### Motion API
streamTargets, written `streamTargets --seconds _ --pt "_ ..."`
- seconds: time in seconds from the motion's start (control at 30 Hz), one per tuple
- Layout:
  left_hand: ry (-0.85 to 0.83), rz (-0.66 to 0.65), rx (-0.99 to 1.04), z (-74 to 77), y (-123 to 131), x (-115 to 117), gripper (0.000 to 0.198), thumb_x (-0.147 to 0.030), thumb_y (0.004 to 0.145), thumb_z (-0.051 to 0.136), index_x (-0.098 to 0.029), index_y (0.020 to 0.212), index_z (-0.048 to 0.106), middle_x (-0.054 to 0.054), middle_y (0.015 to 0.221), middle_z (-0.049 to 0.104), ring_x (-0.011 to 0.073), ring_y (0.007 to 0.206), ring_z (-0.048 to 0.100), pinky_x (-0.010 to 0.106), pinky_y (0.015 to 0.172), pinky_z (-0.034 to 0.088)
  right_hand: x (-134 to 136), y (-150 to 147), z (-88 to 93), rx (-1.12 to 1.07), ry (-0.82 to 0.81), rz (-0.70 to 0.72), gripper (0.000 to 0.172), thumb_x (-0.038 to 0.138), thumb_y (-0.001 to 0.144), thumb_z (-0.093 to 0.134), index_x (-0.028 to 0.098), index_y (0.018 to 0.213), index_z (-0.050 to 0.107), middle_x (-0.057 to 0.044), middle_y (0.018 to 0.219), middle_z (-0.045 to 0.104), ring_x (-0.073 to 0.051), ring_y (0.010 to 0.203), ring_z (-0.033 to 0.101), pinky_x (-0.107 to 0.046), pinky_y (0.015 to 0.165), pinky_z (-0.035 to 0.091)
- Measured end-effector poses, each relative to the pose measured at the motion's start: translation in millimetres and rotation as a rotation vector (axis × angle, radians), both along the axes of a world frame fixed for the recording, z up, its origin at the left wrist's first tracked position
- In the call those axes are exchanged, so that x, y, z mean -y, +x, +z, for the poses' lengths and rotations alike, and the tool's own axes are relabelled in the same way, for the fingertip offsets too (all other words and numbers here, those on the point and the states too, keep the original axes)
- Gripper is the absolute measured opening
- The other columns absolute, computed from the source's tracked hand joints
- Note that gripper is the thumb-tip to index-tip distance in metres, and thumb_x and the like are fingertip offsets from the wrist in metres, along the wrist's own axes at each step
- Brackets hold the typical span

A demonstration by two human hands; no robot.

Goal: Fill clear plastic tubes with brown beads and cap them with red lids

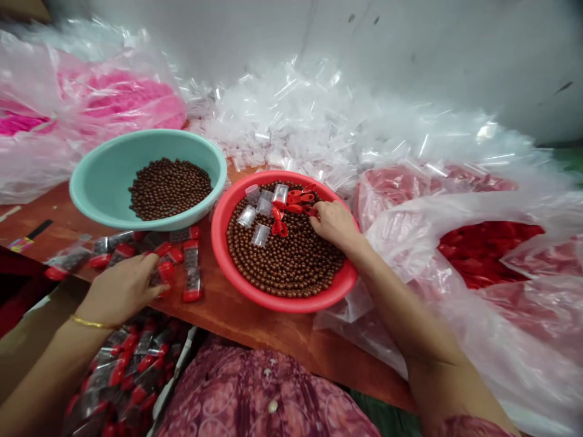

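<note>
Wooden surface [255, 321] bears a red basin [273, 303] of brown beads [282, 261]; hands apart, right hand [334, 226] touching red plastic pieces [294, 206], left hand [119, 291] touching red-capped bead packets [191, 267].

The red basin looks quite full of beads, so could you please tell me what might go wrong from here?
The right hand reaches into the red basin, where small red pieces and clear bags lie on loose brown beads, so beads might spill over the rim. The left hand could also knock loose filled packets off the wooden table.
</note>
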State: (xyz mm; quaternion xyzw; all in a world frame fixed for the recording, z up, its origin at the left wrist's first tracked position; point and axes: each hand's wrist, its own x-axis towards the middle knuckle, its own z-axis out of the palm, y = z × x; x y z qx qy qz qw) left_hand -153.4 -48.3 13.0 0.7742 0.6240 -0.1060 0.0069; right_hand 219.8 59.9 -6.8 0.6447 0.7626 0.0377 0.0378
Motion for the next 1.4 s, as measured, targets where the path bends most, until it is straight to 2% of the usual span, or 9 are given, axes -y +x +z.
streamTargets --seconds 0.13,0.23,0.33,0.43,0.53,0.73,0.9,1.2,1.4 --pt "0.184 -0.251 0.034 4.8 5 -9 0.024 -0.022 0.087 0.045 -0.014 0.105 0.057 0.01 0.095 0.065 0.0214 0.087 0.062 0.029 0.074 0.045 4 1 1.2 -0.146 -0.004 -0.093 0.025 0.02 0.082 0.042 0.012 0.098 0.06 -0.015 0.094 0.068 -0.027 0.086 0.061 -0.032 0.069 0.038" --pt "0.264 -0.56 0.148 18.4 52 -35 0.029 -0.015 0.089 0.036 -0.019 0.104 0.06 0.006 0.094 0.066 0.0179 0.084 0.058 0.028 0.074 0.043 5 3 1.0 -0.248 0.011 -0.147 0.026 0.021 0.083 0.041 0.013 0.103 0.056 -0.014 0.092 0.068 -0.026 0.082 0.061 -0.031 0.066 0.037" --pt "0.116 -0.845 0.118 15.6 107 -75 0.024 -0.016 0.088 0.041 -0.021 0.095 0.063 0.005 0.091 0.065 0.0167 0.081 0.057 0.028 0.069 0.041 4 7 -1.2 -0.344 0.06 -0.163 0.023 0.021 0.082 0.041 0.015 0.098 0.057 -0.013 0.09 0.068 -0.025 0.078 0.06 -0.031 0.064 0.037" --pt "0.007 -0.95 0.018 0.2 143 -111 0.021 -0.015 0.086 0.045 -0.021 0.09 0.065 0.007 0.096 0.065 0.0168 0.08 0.057 0.027 0.063 0.038 2 14 -4.9 -0.469 0.1 -0.125 0.019 0.022 0.08 0.042 0.018 0.089 0.057 -0.009 0.082 0.066 -0.023 0.071 0.057 -0.03 0.063 0.037" --pt "-0.039 -0.998 -0.051 -10.1 155 -126 0.022 -0.014 0.086 0.044 -0.019 0.088 0.065 0.01 0.097 0.064 0.0177 0.079 0.057 0.029 0.063 0.037 -1 21 -10.1 -0.599 0.129 -0.074 0.016 0.026 0.079 0.042 0.019 0.082 0.057 -0.005 0.073 0.063 -0.02 0.064 0.054 -0.03 0.061 0.038" --pt "-0.136 -1.016 0.058 -13.5 146 -138 0.03 -0.007 0.082 0.043 -0.016 0.105 0.06 0.01 0.094 0.065 0.0173 0.079 0.058 0.028 0.069 0.04 -6 27 -16.8 -0.795 0.18 -0.025 0.014 0.029 0.077 0.044 0.021 0.076 0.055 -0.001 0.064 0.056 -0.017 0.06 0.048 -0.028 0.057 0.036" --pt "-0.231 -0.984 0.112 -17.0 150 -153 0.019 -0.013 0.08 0.05 -0.02 0.092 0.063 0.007 0.095 0.066 0.0166 0.085 0.059 0.025 0.074 0.041 -6 27 -15.2 -0.831 0.141 -0.033 0.014 0.029 0.076 0.045 0.02 0.074 0.055 -0.001 0.063 0.056 -0.017 0.06 0.048 -0.028 0.058 0.036" --pt "-0.388 -0.565 -0.026 0.0 176 -96 0.03 -0.026 0.065 0.068 -0.018 0.092 0.058 0.004 0.082 0.067 0.0198 0.078 0.064 0.024 0.065 0.043 -6 27 -13.4 -0.903 0.131 0.003 0.014 0.028 0.077 0.045 0.019 0.072 0.054 0.0 0.06 0.054 -0.013 0.055 0.043 -0.027 0.057 0.035" --pt "-0.53 -0.311 0.232 -9.2 187 -92 0.039 -0.024 0.055 0.072 -0.016 0.09 0.057 0.001 0.081 0.068 0.0173 0.073 0.063 0.023 0.062 0.045 -4 27 -11.8 -0.906 0.135 0.007 0.011 0.026 0.075 0.045 0.02 0.069 0.052 0.001 0.058 0.051 -0.013 0.054 0.042 -0.026 0.055 0.033"
